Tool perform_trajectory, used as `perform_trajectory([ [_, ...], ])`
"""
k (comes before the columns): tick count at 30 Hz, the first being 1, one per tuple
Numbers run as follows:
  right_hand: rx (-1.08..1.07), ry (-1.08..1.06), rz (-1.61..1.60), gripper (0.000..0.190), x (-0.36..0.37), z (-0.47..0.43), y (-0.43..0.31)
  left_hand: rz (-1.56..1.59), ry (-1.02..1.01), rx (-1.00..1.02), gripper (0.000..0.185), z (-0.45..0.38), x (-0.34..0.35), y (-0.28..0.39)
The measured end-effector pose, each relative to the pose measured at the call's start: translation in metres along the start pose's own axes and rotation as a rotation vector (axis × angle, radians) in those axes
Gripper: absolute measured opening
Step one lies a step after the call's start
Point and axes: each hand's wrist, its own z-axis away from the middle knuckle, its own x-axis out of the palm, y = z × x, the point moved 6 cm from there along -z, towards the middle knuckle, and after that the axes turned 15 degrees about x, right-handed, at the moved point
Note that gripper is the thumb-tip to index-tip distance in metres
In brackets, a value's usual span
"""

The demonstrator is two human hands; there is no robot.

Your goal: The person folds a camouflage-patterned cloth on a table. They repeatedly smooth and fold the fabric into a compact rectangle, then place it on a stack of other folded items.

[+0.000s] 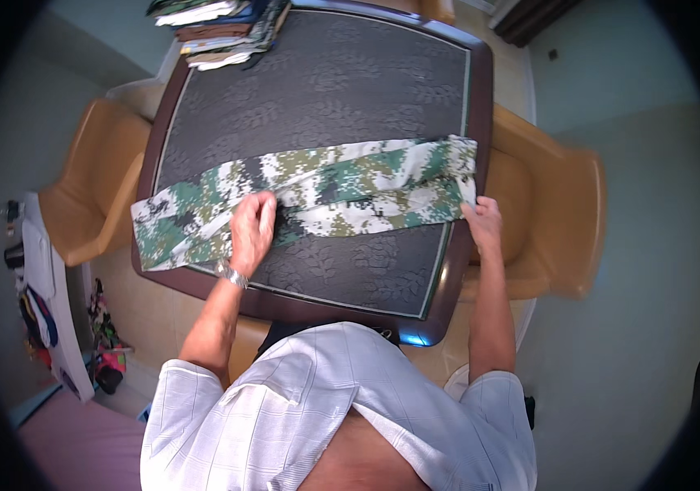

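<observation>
A long strip of folded camouflage cloth [350, 184], probably trousers, lies across the near half of the dark table [319, 92]. Its pixelated print is green, white, olive and black. My left hand [253, 230], with a metal watch on the wrist, rests on the cloth left of its middle; the fingers are curled, and whether they pinch fabric is hidden. At the right end, over the table's edge, my right hand [485, 222] grips the near corner of the cloth between thumb and fingers. The cloth's left end reaches the table's left edge.
A stack of folded clothes [221, 37] stands at the table's far left corner. Tan chairs flank the table on the left [95, 178] and right [546, 202]. A white shelf unit [58, 307] with items on it stands at the left.
</observation>
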Motion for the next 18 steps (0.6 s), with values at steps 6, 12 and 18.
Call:
perform_trajectory([
  [6,0.092,-0.339,-0.197,0.02,0.012,-0.01,0.023,0.63,0.137,-0.923,0.029,0.166,0.001,-0.037],
  [12,0.179,-0.343,-0.17,0.019,-0.001,-0.015,0.021,0.864,0.527,-1.196,0.027,0.194,-0.009,-0.073],
  [18,0.162,-0.399,-0.216,0.02,-0.001,-0.021,0.023,0.918,0.6,-1.25,0.025,0.19,-0.01,-0.117],
])
